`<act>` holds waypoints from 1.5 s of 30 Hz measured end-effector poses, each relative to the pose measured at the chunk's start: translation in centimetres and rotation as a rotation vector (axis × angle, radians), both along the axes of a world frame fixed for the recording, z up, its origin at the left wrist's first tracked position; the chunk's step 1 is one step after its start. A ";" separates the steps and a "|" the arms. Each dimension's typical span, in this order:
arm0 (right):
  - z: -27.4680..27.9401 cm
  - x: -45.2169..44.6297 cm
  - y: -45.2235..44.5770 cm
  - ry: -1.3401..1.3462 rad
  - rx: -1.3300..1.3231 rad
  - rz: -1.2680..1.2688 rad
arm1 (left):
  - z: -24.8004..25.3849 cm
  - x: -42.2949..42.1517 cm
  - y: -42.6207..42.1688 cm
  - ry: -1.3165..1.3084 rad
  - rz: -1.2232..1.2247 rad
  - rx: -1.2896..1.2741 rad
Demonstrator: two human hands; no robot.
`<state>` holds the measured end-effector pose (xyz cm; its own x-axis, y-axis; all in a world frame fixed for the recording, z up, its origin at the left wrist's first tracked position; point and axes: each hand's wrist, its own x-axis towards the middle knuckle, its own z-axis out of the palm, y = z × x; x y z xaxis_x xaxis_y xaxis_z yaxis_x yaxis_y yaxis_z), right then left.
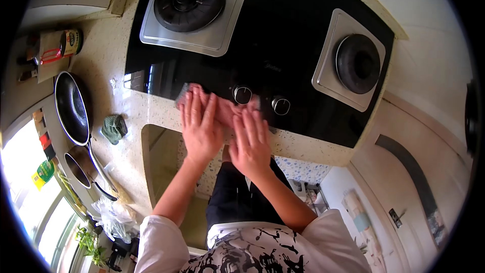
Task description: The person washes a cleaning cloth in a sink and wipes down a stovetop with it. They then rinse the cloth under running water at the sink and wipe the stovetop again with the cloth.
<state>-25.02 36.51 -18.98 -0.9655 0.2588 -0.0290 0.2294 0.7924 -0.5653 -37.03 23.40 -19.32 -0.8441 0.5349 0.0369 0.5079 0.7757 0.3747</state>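
A pink cloth (226, 115) lies bunched along the front edge of the black glass gas stove (283, 30), next to the round control knob (242, 94). My left hand (200, 129) rests flat on the cloth's left part, fingers stretched out and pointing at the stove. On its right part, my right hand (251, 141) presses down with extended fingers, their tips slightly blurred. Just right of that hand sits a second knob (281, 105). The undersides of both hands are hidden.
Burners stand at the stove's left (189, 0) and right (357, 64). Left on the counter are a dark green cloth (114, 129), a frying pan (72, 108), a saucepan (78, 166) and a clear plastic bag (115, 218). A counter opening (161, 156) lies below my left hand.
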 end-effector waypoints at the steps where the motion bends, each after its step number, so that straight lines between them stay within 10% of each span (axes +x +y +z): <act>1: 0.2 1.9 1.5 -0.017 0.052 -0.030 | 0.4 1.5 1.1 -0.048 -0.033 0.023; 11: 1.4 7.2 11.5 -0.217 0.325 -0.237 | 1.5 7.9 5.6 -0.264 -0.072 0.477; 28: 3.0 -10.9 20.2 -0.086 0.483 0.273 | -0.8 -2.2 -2.7 0.180 0.275 0.142; 45: -2.4 -22.1 16.1 0.135 0.457 0.065 | -3.2 -1.5 -2.1 0.184 0.401 0.035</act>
